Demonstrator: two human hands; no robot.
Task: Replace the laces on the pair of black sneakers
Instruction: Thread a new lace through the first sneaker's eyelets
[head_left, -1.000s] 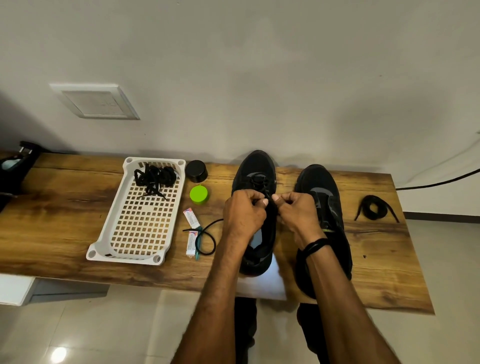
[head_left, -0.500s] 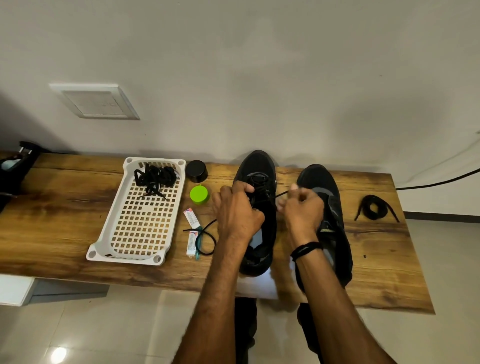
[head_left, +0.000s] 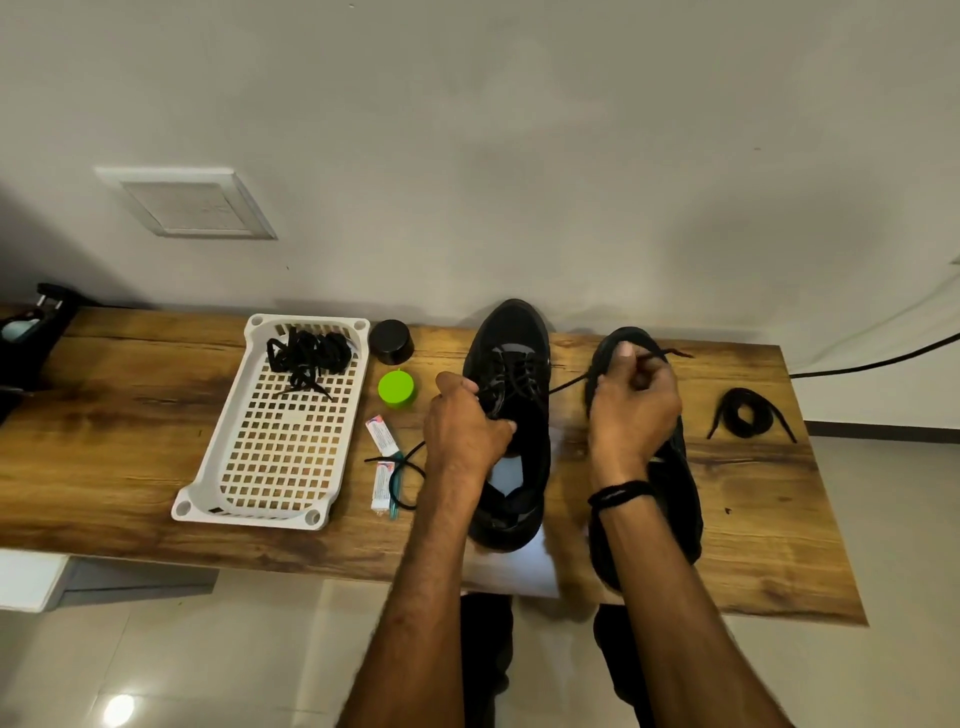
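Two black sneakers stand side by side on the wooden table (head_left: 130, 415), toes toward the wall. My left hand (head_left: 465, 428) grips the left sneaker (head_left: 514, 364) at its side by the eyelets. My right hand (head_left: 634, 410) pinches a black lace (head_left: 569, 385) that runs taut from the left sneaker's eyelets out to the right, its tip sticking past my fingers. The right hand covers much of the right sneaker (head_left: 675, 493). The lace's other end loops on the table to the left of my left wrist. A coiled black lace (head_left: 748, 418) lies at the far right.
A white perforated tray (head_left: 280, 457) at left holds a tangle of black laces (head_left: 309, 356). A black lid (head_left: 392, 340), a green cap (head_left: 397, 387) and two small tubes (head_left: 382, 436) lie between tray and sneakers. White paper (head_left: 511, 566) sits under the shoes at the front edge.
My right hand has drawn the lace out to the right, over the right sneaker. My left hand has shifted left and now holds the left sneaker's side.
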